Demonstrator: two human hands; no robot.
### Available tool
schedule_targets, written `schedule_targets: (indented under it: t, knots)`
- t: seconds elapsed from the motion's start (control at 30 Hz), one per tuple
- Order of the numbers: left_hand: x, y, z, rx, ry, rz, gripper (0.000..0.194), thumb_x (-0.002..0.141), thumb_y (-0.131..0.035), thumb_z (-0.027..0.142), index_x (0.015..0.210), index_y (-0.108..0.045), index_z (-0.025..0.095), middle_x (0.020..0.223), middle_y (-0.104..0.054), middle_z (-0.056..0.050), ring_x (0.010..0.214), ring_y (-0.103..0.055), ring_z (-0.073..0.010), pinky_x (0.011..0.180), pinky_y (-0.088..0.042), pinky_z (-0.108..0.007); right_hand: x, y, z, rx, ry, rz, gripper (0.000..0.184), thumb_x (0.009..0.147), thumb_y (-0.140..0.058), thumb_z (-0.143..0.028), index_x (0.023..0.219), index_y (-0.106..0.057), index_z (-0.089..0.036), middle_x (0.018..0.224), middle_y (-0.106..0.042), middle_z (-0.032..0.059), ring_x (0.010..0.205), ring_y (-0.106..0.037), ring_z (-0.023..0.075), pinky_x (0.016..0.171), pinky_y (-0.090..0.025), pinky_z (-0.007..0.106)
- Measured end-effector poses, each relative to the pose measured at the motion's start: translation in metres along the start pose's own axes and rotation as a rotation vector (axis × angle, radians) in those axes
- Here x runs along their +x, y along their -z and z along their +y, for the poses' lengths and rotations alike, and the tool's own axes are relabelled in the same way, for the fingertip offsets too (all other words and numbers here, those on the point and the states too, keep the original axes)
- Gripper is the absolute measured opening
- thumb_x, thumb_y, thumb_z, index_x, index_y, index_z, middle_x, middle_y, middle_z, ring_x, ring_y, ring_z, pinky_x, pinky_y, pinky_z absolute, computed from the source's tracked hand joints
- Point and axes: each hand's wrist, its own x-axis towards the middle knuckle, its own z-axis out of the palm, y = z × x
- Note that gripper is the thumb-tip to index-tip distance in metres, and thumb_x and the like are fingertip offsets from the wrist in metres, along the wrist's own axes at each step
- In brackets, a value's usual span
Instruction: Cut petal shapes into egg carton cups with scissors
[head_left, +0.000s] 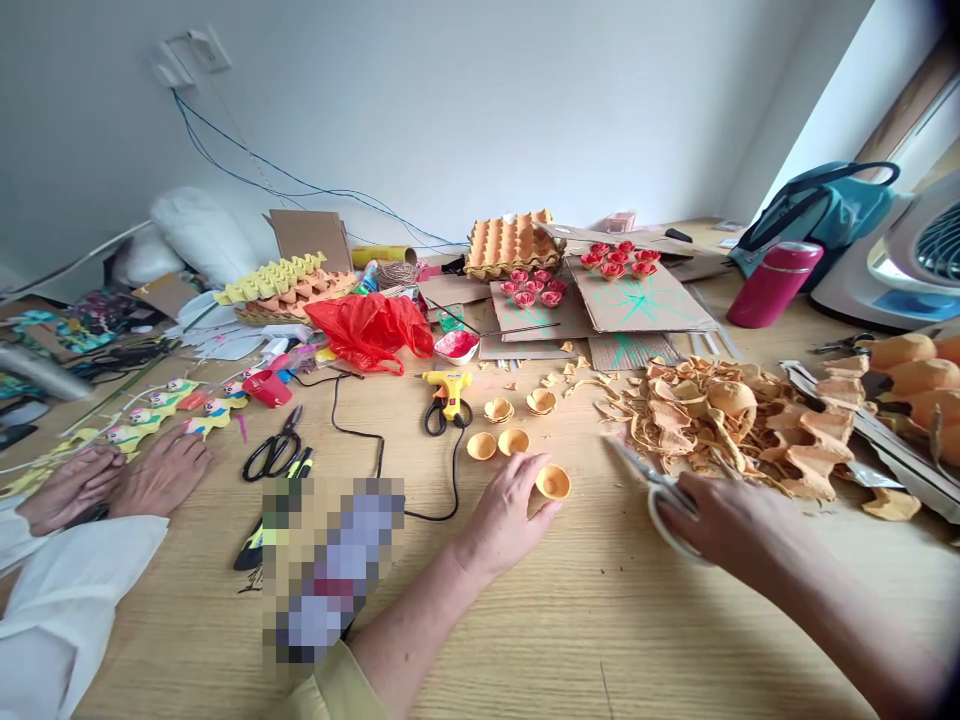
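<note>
My left hand (501, 515) has its thumb and fingers closed around a small orange egg-carton cup (553, 484), its hollow facing up, just above or on the table. In my right hand (724, 525) is a pair of scissors (637, 462) with pale handles, the blades pointing away to the left. Whether the blades are apart is hard to tell. Beyond my left hand stand two single cups, one a shallow cup (481, 446), and behind them two small stacks, including the stacked cups (541, 401). A heap of orange carton scraps (675, 410) lies beyond the scissors.
A yellow glue gun (450, 388) and black scissors (274, 455) lie left of centre. Red paper flowers (613, 268) sit on cardboard (645, 305). A co-worker's hands (161, 470) rest at left. At right are a magenta bottle (772, 285) and a fan (900, 260).
</note>
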Motion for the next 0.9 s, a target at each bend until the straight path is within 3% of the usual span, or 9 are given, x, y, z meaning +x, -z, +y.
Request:
schedule_targets:
  t: [0.1,0.23,0.43,0.57,0.7,0.9]
  knots:
    - [-0.001,-0.001,-0.001,-0.025,0.024,-0.001,0.059,0.079,-0.071,0.017,0.132,-0.047,0.024,0.129,-0.055,-0.011,0.123,-0.053,-0.0283,0.105,-0.046,-0.048,0.000,0.000,0.012,0.007,-0.060,-0.012,0.042,0.089,-0.042,-0.059,0.073,-0.060,-0.024,0.064,-0.067,0.0074,0.055,-0.060,0.0245,0.048,-0.024,0.030]
    - [-0.001,-0.003,-0.002,-0.033,0.049,0.004,0.056,0.076,-0.075,0.017,0.126,-0.050,0.024,0.125,-0.055,-0.010,0.119,-0.054,-0.0275,0.103,-0.047,-0.047,-0.005,-0.001,0.011,0.135,0.012,-0.075,0.040,0.088,-0.047,-0.057,0.069,-0.060,-0.025,0.059,-0.064,0.0042,0.052,-0.057,0.0208,0.049,-0.027,0.029]
    - [0.002,-0.007,0.001,0.002,0.097,0.022,0.048,0.074,-0.077,0.018,0.114,-0.052,0.022,0.117,-0.056,-0.009,0.112,-0.055,-0.0262,0.098,-0.048,-0.045,0.005,0.009,-0.002,0.229,0.077,0.067,0.038,0.087,-0.049,-0.055,0.067,-0.056,-0.024,0.054,-0.059,0.0012,0.048,-0.051,0.0168,0.048,-0.026,0.027]
    - [0.002,-0.006,0.004,0.015,0.077,0.018,0.040,0.078,-0.069,0.013,0.113,-0.052,0.021,0.114,-0.058,-0.009,0.111,-0.056,-0.0253,0.098,-0.048,-0.044,0.015,0.012,-0.011,0.349,0.171,0.136,0.034,0.088,-0.050,-0.050,0.067,-0.053,-0.023,0.053,-0.055,-0.0015,0.046,-0.047,0.0137,0.047,-0.027,0.025]
    - [-0.001,-0.004,0.003,-0.007,-0.002,0.009,0.060,0.077,-0.060,0.005,0.131,-0.042,0.023,0.127,-0.055,-0.010,0.122,-0.052,-0.0249,0.106,-0.043,-0.044,0.018,0.001,-0.014,0.410,0.210,0.194,0.032,0.086,-0.054,-0.044,0.064,-0.046,-0.023,0.050,-0.048,-0.0035,0.047,-0.042,0.0127,0.048,-0.029,0.025]
    - [-0.002,-0.008,0.002,-0.049,0.075,0.033,0.063,0.075,-0.073,0.017,0.131,-0.044,0.023,0.127,-0.055,-0.010,0.121,-0.053,-0.0274,0.104,-0.046,-0.046,0.015,-0.009,-0.006,0.467,0.238,0.226,0.033,0.090,-0.050,-0.045,0.066,-0.043,-0.023,0.055,-0.048,-0.0027,0.052,-0.042,0.0135,0.051,-0.031,0.025]
